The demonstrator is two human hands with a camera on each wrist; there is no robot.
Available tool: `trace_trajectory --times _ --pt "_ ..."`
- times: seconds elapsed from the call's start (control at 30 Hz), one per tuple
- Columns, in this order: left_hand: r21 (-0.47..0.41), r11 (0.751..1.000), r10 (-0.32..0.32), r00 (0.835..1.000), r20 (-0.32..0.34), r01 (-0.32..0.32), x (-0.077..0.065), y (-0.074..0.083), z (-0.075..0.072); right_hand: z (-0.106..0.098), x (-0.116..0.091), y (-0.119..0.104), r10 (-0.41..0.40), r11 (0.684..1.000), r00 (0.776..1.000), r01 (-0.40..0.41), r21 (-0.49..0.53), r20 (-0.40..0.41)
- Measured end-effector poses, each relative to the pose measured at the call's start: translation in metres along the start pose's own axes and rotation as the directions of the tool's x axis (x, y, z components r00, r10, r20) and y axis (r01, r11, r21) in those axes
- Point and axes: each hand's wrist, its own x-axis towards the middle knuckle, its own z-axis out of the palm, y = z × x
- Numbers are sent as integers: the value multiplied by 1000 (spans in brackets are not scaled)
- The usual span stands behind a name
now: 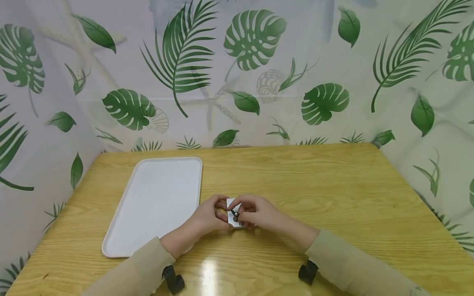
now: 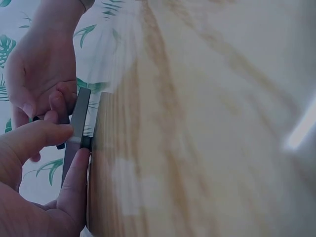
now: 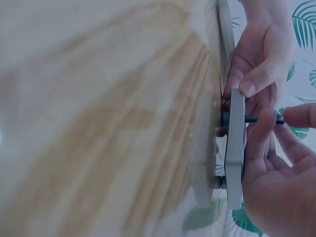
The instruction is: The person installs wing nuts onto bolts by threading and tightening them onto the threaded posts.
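Counter (image 1: 314, 185): glossy yellow-brown wood-grain top | left side: white rectangular tray (image 1: 157, 197), rounded corners, raised rim, lying flat | near center, right of tray: small pale rectangular plate (image 3: 236, 153), dark studs (image 3: 225, 119) facing down, contact with counter unclear

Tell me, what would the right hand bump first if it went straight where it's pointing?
Probably the threaded bolt standing up from the small plate. The right hand is right at it. The left hand seems beyond, though depth is unclear.
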Motion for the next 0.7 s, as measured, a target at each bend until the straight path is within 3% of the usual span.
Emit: trace_trajectory --times 0.33,0.7 --pt "1 1000 6 1000 21 -6 2 -1 -1 -7 3 0 46 996 994 -54 76 103" --pt "-10 1000 -10 1000 9 10 2 -3 -2 4 8 -5 155 987 987 -156 -21 -52"
